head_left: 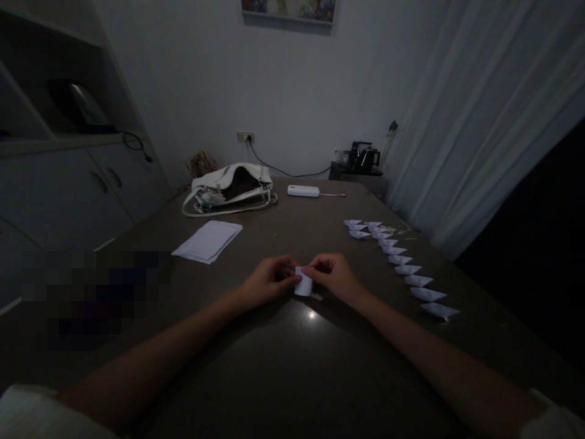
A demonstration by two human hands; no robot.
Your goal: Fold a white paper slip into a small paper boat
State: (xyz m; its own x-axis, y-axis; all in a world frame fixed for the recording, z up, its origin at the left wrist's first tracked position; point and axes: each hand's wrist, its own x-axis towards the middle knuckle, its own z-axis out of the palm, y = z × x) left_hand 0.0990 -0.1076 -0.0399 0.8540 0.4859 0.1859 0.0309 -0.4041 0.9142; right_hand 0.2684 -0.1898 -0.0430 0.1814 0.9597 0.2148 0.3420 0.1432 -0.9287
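Observation:
A small folded piece of white paper (303,286) is held just over the middle of the table. My left hand (270,279) pinches its left side between thumb and fingers. From the other side, my right hand (336,275) grips the upper right part of the same paper. Part of the paper is hidden behind my fingertips. On the right of the table, several folded paper boats (418,280) stand in a slanting line. To the left lies a stack of white paper sheets (209,240).
A white handbag (228,186) rests at the table's far left. Near the back edge lies a white power bank (303,191) with a short strap. A black kettle (367,158) stands on a low cabinet behind. White curtains (461,116) hang at the right.

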